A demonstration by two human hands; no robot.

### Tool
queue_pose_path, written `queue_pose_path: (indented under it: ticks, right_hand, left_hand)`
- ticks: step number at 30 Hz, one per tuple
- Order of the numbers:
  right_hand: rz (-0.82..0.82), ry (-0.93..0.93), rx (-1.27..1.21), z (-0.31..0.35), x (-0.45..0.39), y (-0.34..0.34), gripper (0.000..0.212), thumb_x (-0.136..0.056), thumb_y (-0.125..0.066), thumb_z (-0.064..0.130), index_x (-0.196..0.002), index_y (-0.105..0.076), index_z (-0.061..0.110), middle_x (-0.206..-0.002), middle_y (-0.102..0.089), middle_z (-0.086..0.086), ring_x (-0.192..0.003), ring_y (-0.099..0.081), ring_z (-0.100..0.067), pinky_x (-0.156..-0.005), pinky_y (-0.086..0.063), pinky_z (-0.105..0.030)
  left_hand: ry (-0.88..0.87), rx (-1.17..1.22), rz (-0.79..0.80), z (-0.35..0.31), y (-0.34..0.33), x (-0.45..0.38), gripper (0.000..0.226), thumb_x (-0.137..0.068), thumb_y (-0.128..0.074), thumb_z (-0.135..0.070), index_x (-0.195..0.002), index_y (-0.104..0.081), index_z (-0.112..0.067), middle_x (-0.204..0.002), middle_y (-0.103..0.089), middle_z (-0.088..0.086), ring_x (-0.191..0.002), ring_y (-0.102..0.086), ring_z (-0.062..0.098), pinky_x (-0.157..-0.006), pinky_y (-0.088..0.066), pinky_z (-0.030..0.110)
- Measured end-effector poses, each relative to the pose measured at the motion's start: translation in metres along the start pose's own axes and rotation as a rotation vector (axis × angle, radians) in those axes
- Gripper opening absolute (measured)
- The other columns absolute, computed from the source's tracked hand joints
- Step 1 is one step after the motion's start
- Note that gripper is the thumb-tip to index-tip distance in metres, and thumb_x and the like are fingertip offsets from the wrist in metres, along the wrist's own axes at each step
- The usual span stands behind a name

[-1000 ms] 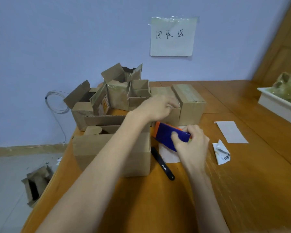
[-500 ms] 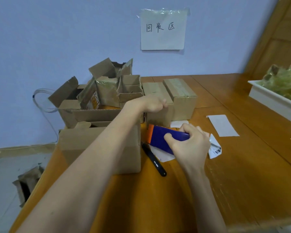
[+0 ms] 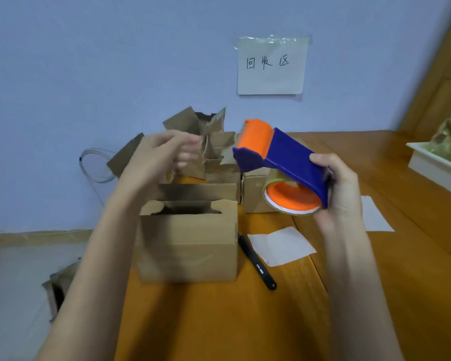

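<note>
tape dispenser [image 3: 289, 155] held over the desk [image 3: 219, 321]
Grip of the right hand [image 3: 341, 194] clamped on it; left hand [image 3: 164, 152] blurred above the box [image 3: 188, 243], grip unclear.

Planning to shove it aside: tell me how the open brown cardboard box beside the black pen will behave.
The open brown cardboard box probably slides on the smooth wooden table. Its thin walls and loose flaps would likely flex if squeezed. Its inside is dark, so weight is unclear.
</note>
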State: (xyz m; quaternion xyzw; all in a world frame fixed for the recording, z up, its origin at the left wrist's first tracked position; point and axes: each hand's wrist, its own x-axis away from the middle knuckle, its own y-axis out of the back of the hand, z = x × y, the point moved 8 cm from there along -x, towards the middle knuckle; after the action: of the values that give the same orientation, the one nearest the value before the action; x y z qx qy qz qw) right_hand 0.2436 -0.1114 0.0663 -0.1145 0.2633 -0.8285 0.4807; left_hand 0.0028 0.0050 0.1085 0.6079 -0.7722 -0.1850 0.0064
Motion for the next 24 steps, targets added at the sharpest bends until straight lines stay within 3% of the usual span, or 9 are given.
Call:
queue_pose_path:
  ticks: [3, 6, 11, 15, 18, 21, 24]
  right_hand:
    - [0.082, -0.038, 0.043, -0.010, -0.002, -0.032, 0.009, -0.079, -0.062, 0.012, -0.072, -0.066, 0.016, -0.070, -0.071, 0.000, -0.062, -0.067, -0.011, -0.056, -0.053, -0.020]
    - [0.140, -0.081, 0.099, -0.024, 0.001, -0.055, 0.003, -0.065, -0.071, 0.017, -0.064, -0.070, 0.019, -0.067, -0.071, 0.002, -0.060, -0.067, -0.010, -0.053, -0.052, -0.018]
    - [0.195, -0.097, 0.152, -0.037, 0.003, -0.067, 0.019, -0.065, -0.070, 0.021, -0.083, -0.066, 0.016, -0.071, -0.073, 0.003, -0.063, -0.068, -0.009, -0.053, -0.053, -0.018]
    - [0.248, -0.079, 0.247, -0.038, 0.003, -0.070, 0.015, -0.057, -0.072, 0.026, -0.071, -0.070, 0.021, -0.074, -0.072, 0.001, -0.064, -0.068, -0.011, -0.055, -0.052, -0.020]
    - [0.283, -0.029, 0.409, -0.036, 0.003, -0.074, 0.027, -0.050, -0.075, 0.039, -0.070, -0.074, 0.021, -0.079, -0.073, -0.004, -0.067, -0.067, -0.015, -0.059, -0.052, -0.023]
    - [0.307, 0.014, 0.499, -0.029, 0.003, -0.076, 0.014, -0.060, -0.072, 0.036, -0.065, -0.077, 0.024, -0.072, -0.073, -0.002, -0.060, -0.066, -0.012, -0.053, -0.050, -0.019]
    - [0.368, 0.017, 0.576, -0.027, 0.005, -0.080, 0.014, -0.064, -0.069, 0.035, -0.065, -0.077, 0.024, -0.072, -0.073, -0.003, -0.061, -0.066, -0.012, -0.052, -0.050, -0.018]
  left_hand:
    - [0.174, 0.186, 0.201, 0.008, -0.012, 0.022, 0.046, -0.101, -0.036, -0.045, -0.107, -0.067, -0.011, -0.099, -0.075, 0.009, -0.095, -0.071, 0.025, -0.080, -0.058, 0.030]
    - [0.189, 0.277, 0.309, 0.005, -0.018, 0.038, 0.051, -0.100, -0.033, -0.047, -0.118, -0.064, -0.011, -0.105, -0.073, 0.010, -0.091, -0.071, 0.020, -0.076, -0.058, 0.026]
    - [0.183, 0.362, 0.178, 0.016, 0.004, 0.045, 0.033, -0.098, -0.049, -0.034, -0.098, -0.070, -0.008, -0.078, -0.071, 0.006, -0.067, -0.067, 0.010, -0.064, -0.056, 0.020]
    - [0.101, 0.235, 0.105, 0.025, 0.022, 0.048, 0.024, -0.096, -0.054, -0.018, -0.100, -0.072, -0.003, -0.076, -0.073, 0.008, -0.070, -0.070, 0.009, -0.063, -0.054, 0.015]
    - [0.042, 0.140, 0.031, 0.026, 0.031, 0.049, 0.021, -0.096, -0.055, -0.010, -0.094, -0.074, -0.002, -0.069, -0.071, 0.008, -0.062, -0.066, 0.008, -0.059, -0.053, 0.014]
    - [0.060, 0.130, -0.002, 0.031, 0.037, 0.052, 0.020, -0.094, -0.055, -0.005, -0.089, -0.075, -0.002, -0.063, -0.068, 0.007, -0.055, -0.063, 0.008, -0.056, -0.053, 0.015]
    - [0.104, 0.126, -0.006, 0.035, 0.036, 0.056, 0.019, -0.091, -0.056, -0.003, -0.088, -0.075, -0.002, -0.057, -0.066, 0.002, -0.051, -0.061, 0.008, -0.055, -0.052, 0.016]
